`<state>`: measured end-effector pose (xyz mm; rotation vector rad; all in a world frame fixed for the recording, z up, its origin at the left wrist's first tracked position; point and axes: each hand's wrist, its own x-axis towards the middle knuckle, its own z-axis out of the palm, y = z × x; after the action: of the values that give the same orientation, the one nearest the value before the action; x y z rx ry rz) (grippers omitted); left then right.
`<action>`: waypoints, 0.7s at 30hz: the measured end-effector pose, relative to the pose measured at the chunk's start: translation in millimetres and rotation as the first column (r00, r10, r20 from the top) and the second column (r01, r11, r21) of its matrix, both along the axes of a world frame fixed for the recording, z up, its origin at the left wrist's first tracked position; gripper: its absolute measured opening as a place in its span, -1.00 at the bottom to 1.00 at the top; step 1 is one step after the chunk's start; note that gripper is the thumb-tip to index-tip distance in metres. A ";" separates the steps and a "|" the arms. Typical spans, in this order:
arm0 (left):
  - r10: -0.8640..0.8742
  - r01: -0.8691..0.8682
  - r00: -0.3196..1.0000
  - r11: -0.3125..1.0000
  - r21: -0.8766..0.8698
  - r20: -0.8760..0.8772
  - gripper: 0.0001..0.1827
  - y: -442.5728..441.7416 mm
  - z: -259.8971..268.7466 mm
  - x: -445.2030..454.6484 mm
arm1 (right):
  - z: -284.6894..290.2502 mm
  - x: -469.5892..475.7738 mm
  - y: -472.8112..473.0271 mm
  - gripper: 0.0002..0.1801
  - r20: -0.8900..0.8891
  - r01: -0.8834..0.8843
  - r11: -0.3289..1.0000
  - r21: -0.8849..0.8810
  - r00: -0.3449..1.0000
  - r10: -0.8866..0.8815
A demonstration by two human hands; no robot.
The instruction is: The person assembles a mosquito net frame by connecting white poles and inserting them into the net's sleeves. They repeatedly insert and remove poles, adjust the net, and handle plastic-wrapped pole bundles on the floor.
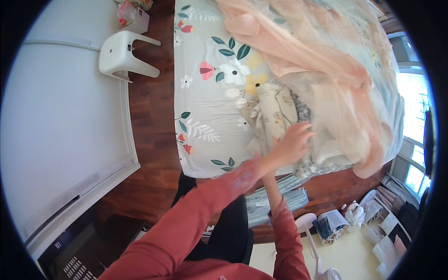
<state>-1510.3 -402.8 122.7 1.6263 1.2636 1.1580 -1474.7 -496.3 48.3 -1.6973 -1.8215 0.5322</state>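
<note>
My left hand (292, 144) reaches across my right wrist, over a folded pile of fabric on the bed. Its fingers are blurred and look apart, with nothing seen in them; their tips are close to sheer peach netting (336, 122). My right hand (271, 171) is mostly hidden under my left wrist, beside a cream floral cloth (274, 108), and its grip cannot be seen. That cloth lies bunched on a pale floral bed sheet (210, 101). Grey patterned fabric (303, 169) shows between the cloth and the netting and at the bed's near edge.
A white stool (122, 56) stands on the wooden floor left of the bed. Plastic-wrapped flat packages (276, 199) lie below the bed edge. Nearer me on the right are a desk lamp (311, 238) and a white basket (330, 224) on a cream tabletop (290, 252).
</note>
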 end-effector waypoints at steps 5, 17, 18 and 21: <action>0.486 -0.585 0.776 0.793 -0.170 -0.403 -0.38 -171.8 -126.4 -219.1 | -55.4 1.7 73.7 -0.05 0.559 -0.062 0.935 -0.350 0.786 0.262; 0.583 -0.521 0.795 0.512 -0.683 -0.170 -0.78 -286.0 -192.9 -357.9 | 5.5 35.4 225.6 -0.35 0.815 -0.108 0.959 0.263 0.556 -0.161; 0.605 -0.422 0.790 0.412 -0.808 -0.104 -0.79 -288.7 -192.5 -368.8 | -5.7 34.0 224.5 -0.37 0.804 -0.276 0.941 0.196 0.595 0.007; 0.538 -0.415 0.837 0.510 -0.753 -0.096 -0.80 -295.9 -192.6 -381.6 | -40.8 28.2 200.1 -0.41 0.538 -0.729 0.669 -0.144 0.510 0.671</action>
<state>-1891.9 -698.6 -69.9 0.5436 1.8393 0.8243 -1446.5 -296.2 7.5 -0.9971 -2.9490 0.2328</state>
